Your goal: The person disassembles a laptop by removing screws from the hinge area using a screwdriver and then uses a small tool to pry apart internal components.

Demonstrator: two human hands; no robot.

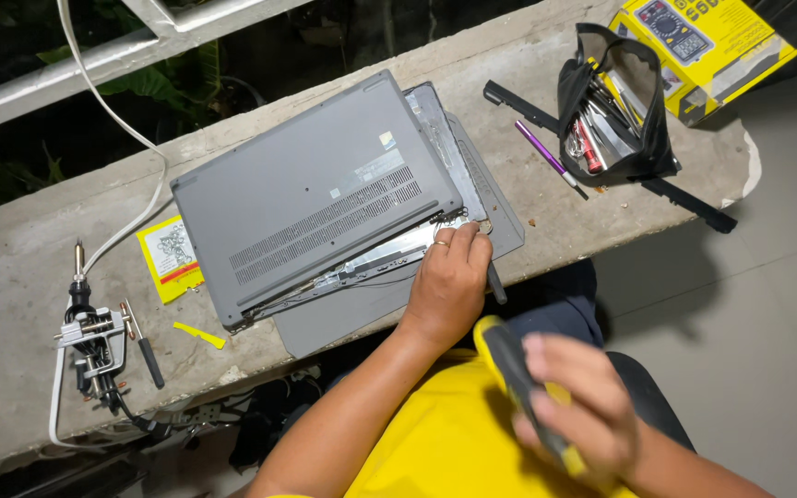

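While the left hand [449, 281] presses flat on the laptop's [315, 198] near hinge edge, which runs left-right along the ledge [592, 198], the right hand [583, 410] grips a yellow screwdriver [518, 383] nearer the body.

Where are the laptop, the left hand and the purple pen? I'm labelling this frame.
laptop [311, 189], head view, middle of its grey underside.
left hand [447, 281], head view, back of the hand.
purple pen [546, 157], head view, mid-shaft.
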